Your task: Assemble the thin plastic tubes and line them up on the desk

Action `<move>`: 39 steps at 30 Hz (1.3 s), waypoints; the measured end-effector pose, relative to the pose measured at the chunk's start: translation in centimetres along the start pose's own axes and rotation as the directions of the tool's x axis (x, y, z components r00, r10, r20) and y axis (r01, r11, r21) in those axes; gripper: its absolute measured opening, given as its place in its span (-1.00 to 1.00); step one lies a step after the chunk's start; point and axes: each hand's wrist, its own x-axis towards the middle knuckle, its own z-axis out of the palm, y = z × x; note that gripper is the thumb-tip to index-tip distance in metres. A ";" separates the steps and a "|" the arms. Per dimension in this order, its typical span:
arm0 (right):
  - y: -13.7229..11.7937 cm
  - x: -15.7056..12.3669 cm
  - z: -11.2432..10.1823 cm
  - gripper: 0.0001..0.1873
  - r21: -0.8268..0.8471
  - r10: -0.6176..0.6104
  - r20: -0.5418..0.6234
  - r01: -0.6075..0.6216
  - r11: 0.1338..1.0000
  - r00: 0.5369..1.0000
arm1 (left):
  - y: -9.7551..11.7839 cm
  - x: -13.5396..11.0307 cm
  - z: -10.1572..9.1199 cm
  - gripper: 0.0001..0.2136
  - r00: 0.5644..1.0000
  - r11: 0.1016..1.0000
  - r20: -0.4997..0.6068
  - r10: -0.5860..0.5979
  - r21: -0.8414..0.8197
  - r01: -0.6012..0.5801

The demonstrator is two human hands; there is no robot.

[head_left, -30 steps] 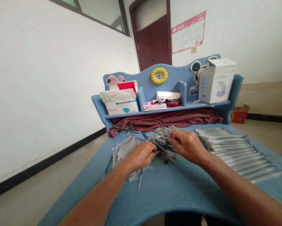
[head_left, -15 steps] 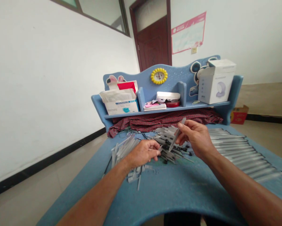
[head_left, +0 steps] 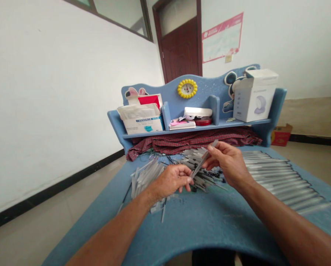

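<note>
In a pinch, my right hand (head_left: 228,162) holds a translucent grey pen barrel (head_left: 202,162) slanted above the table. Its lower end meets the fingertips of my left hand (head_left: 176,180), which are closed; what small piece they hold there is too hidden to make out. Behind and below both hands lies a pile of pen parts (head_left: 191,157), pale barrels mixed with small black pieces. Beside my left hand is a heap of clear, flat-looking plastic pieces (head_left: 148,173). To the right of my right hand, many pens (head_left: 281,181) with dark ends lie side by side in a row.
The blue table (head_left: 209,225) has a raised shelf at the back. On it stand a mask box (head_left: 143,125), papers (head_left: 182,126), a red round case (head_left: 203,121) and a white carton (head_left: 254,98). A checked cloth (head_left: 179,142) is bunched under the shelf.
The pen barrel in my right hand has moved down and left, so its lower end now meets my left fingertips. My left hand has shifted slightly to the right.
</note>
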 end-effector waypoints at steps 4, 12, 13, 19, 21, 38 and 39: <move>0.3 -0.2 0.2 -0.71 -0.086 -0.013 0.072 0.019 0.996 0.997 | -0.9 0.2 0.6 -0.84 1.000 0.999 0.030 0.008 -0.047 -0.006; 0.3 -0.8 0.2 -0.76 -0.294 -0.004 0.270 0.086 0.952 0.963 | -1.9 0.2 1.8 -0.93 0.997 0.993 0.077 0.007 0.114 -0.016; 0.3 -0.8 0.2 -0.78 -0.321 -0.002 0.298 0.102 0.942 0.955 | -1.9 0.2 1.9 -0.95 0.997 0.984 0.074 0.034 0.170 -0.046; 0.6 -1.2 0.1 -0.85 -0.481 0.015 0.408 0.201 0.854 0.913 | -2.4 0.1 2.3 -0.92 0.987 0.917 0.088 0.136 0.365 -0.159; 0.6 -1.3 0.1 -0.86 -0.500 0.023 0.424 0.213 0.840 0.905 | -2.6 0.1 2.5 -0.90 0.985 0.910 0.090 0.148 0.377 -0.172; -0.2 -2.0 0.9 -0.85 -0.639 -0.023 0.494 0.380 0.669 0.869 | -1.3 0.4 -2.6 -0.86 0.995 0.830 0.101 -0.007 0.556 -0.051; -0.2 -2.1 1.0 -0.85 -0.641 -0.026 0.496 0.386 0.663 0.868 | -1.4 0.5 -2.9 -0.86 0.997 0.818 0.080 -0.009 0.574 -0.039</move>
